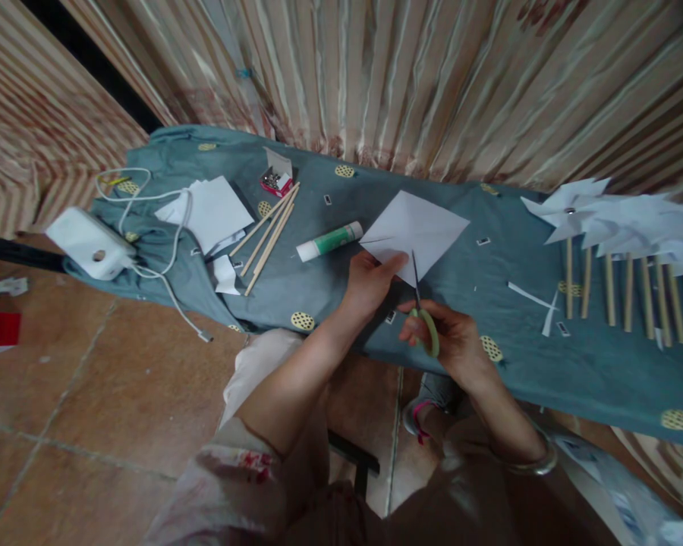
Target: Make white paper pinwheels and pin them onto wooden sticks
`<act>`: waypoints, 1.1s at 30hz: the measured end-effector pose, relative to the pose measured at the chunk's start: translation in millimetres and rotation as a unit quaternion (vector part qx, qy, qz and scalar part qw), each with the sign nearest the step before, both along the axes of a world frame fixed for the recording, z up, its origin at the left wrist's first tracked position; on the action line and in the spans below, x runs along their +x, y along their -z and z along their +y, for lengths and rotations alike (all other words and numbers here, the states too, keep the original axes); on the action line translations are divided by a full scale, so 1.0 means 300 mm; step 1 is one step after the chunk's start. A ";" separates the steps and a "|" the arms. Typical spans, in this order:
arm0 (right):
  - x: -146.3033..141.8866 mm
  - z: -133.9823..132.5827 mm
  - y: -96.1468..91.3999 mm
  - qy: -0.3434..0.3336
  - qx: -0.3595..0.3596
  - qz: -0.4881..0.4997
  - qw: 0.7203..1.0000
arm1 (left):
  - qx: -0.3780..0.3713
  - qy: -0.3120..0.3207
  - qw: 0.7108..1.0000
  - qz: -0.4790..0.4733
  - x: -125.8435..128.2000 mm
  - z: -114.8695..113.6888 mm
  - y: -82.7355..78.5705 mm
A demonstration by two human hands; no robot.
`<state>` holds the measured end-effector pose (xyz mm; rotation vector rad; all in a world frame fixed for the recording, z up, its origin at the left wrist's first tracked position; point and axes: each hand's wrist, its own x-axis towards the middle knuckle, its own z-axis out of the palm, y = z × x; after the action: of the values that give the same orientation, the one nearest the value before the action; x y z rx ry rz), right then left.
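My left hand (371, 282) pinches the near corner of a white square paper (415, 229) that lies diamond-wise on the blue-grey cloth (319, 280). My right hand (452, 337) is closed round the green handles of a pair of scissors (422, 311). The blades point away from me and meet the paper's near corner. A slit shows in the paper's left corner.
A glue stick (328, 241) lies left of the paper, then wooden sticks (269, 235), a small red box of pins (276, 180) and loose white sheets (213, 208). A white device (89, 243) with cables sits far left. Finished paper pinwheels (620, 220) on sticks lie at right.
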<state>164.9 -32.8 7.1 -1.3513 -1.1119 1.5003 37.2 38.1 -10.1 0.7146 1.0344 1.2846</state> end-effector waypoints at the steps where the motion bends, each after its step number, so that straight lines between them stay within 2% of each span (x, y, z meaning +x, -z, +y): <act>1: 0.002 -0.002 -0.005 -0.010 -0.002 -0.005 1.000 | 0.000 -0.008 1.000 -0.012 -0.003 0.004 0.001; 7: 0.087 -0.001 -0.023 -0.068 0.001 -0.053 0.996 | 0.010 -0.039 0.996 -0.075 -0.035 0.023 -0.017; 10: 0.152 0.009 -0.025 -0.033 0.017 -0.071 0.997 | 0.007 -0.025 0.997 -0.067 -0.044 0.023 -0.025; 15: 0.193 0.040 -0.025 0.131 0.050 -0.013 0.990 | 0.043 0.050 0.998 0.004 -0.034 0.004 -0.004; 18: 0.188 0.071 -0.031 0.190 0.060 0.040 0.979 | 0.059 0.134 0.986 0.077 -0.019 -0.012 0.014; 21: 0.196 0.100 -0.045 0.203 0.069 0.062 0.975 | 0.099 0.209 0.963 0.136 -0.008 -0.024 0.021; 25: 0.242 0.121 -0.065 0.200 0.069 0.077 0.974 | 0.132 0.245 0.940 0.199 -0.009 -0.032 0.020; 29: 0.265 0.132 -0.052 0.187 0.063 0.043 0.979 | 0.124 0.268 0.933 0.204 -0.012 -0.040 0.023; 33: 0.220 0.134 -0.030 0.184 0.054 0.004 0.981 | 0.085 0.280 0.939 0.179 -0.001 -0.051 0.028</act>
<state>231.0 7.4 16.2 -1.3861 -0.8667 1.1598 36.9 22.8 -18.5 1.3065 0.9141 0.7614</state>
